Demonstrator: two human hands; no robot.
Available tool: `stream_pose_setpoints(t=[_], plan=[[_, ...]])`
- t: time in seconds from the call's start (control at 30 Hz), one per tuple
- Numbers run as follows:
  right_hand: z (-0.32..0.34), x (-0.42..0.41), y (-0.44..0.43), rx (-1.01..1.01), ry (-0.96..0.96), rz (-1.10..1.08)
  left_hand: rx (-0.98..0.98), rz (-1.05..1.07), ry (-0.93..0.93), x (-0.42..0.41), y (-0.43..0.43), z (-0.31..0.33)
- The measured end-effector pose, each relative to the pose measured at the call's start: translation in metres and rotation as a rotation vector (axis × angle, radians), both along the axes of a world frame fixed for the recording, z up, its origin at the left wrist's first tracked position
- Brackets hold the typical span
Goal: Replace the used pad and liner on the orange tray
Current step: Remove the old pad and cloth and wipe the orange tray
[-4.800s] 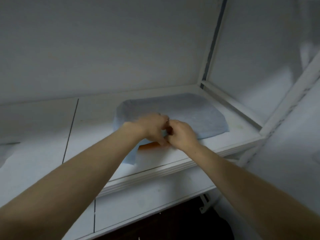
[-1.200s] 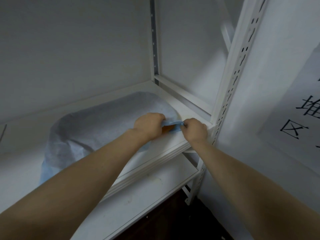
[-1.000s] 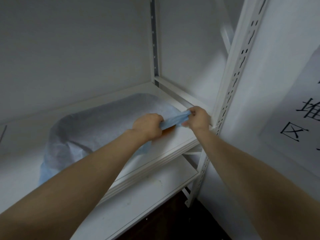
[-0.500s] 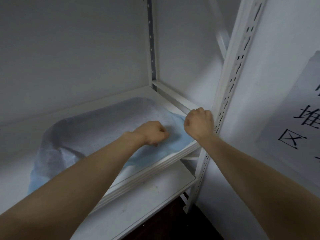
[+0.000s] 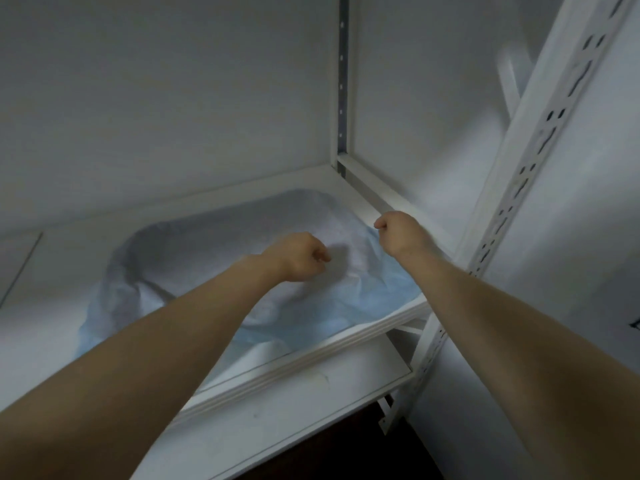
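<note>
A pale blue liner (image 5: 221,251) lies draped over the tray on the upper shelf and hides the orange tray completely. It is wrinkled along its near and left sides. My left hand (image 5: 300,258) is a loose fist over the liner's middle right, with nothing visible between its fingers. My right hand (image 5: 398,233) is curled at the liner's right edge, where the blue edge rises to meet its fingertips, close to the shelf's side rail. No used pad is in view.
The white upper shelf (image 5: 311,355) has a raised front lip. A perforated white upright (image 5: 512,188) stands just right of my right arm. A lower shelf board (image 5: 311,393) sticks out beneath. White walls close the back and right sides.
The orange tray corner that showed earlier is now covered by the liner. My right hand let the stretched liner corner drop over it, and both hands moved a little toward the back.
</note>
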State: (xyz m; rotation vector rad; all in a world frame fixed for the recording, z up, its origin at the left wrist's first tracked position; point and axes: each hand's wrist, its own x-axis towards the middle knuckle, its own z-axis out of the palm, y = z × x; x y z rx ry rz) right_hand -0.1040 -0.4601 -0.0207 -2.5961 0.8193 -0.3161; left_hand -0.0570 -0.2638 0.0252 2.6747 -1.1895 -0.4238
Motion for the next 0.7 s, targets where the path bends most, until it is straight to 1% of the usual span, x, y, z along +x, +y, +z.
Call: stream_pose_setpoints(t=[0.23, 0.3, 0.47, 0.53, 0.67, 0.7], plan=[[0.002, 0.036, -0.005, -0.021, 0.190, -0.035, 0.005, 0.011, 0.010, 0.038, -0.009, 0.011], [0.002, 0.042, -0.004, -0.018, 0.219, -0.059, -0.005, 0.002, 0.028, 0.048, -0.013, 0.013], [0.006, 0.051, -0.008, 0.108, 0.234, -0.045, -0.014, -0.019, 0.018, 0.068, -0.026, 0.019], [0.007, 0.051, -0.013, 0.188, 0.163, -0.082, -0.018, -0.029, -0.005, 0.074, -0.033, 0.020], [0.017, 0.048, -0.025, 0.477, -0.228, -0.221, -0.031, -0.049, -0.033, 0.083, -0.046, 0.022], [0.020, 0.048, -0.026, 0.531, -0.295, -0.244, -0.031, -0.052, -0.039, 0.084, -0.050, 0.023]])
